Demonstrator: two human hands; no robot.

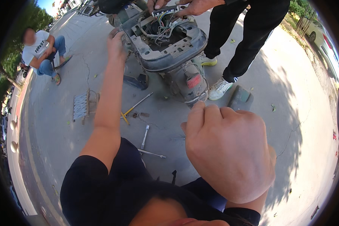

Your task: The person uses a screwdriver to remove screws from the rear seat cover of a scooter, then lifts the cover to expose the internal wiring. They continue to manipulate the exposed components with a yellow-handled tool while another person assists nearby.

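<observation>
A partly stripped scooter [154,62] stands in front of me, its seat opening full of loose coloured wires [165,28]. My left hand [116,45] reaches forward with bent fingers against the left side of the scooter body. Close to the camera, my right hand [229,150] is raised and curled into a fist, its back towards me. Whatever its fingers may hold is hidden. Beyond the fist is the rear mudguard [180,84] with a red reflector [194,81]. At the far end of the opening, another person's hands [196,6] hold a wired connector block [165,11].
Wrenches lie on the pavement: a yellow-and-silver one [128,113] and a silver cross-shaped one [144,139]. A wire-wound rack [84,106] is at left, a dark plastic part [240,98] at right. The other person's legs [248,41] stand beside the scooter; someone sits [45,51] far left.
</observation>
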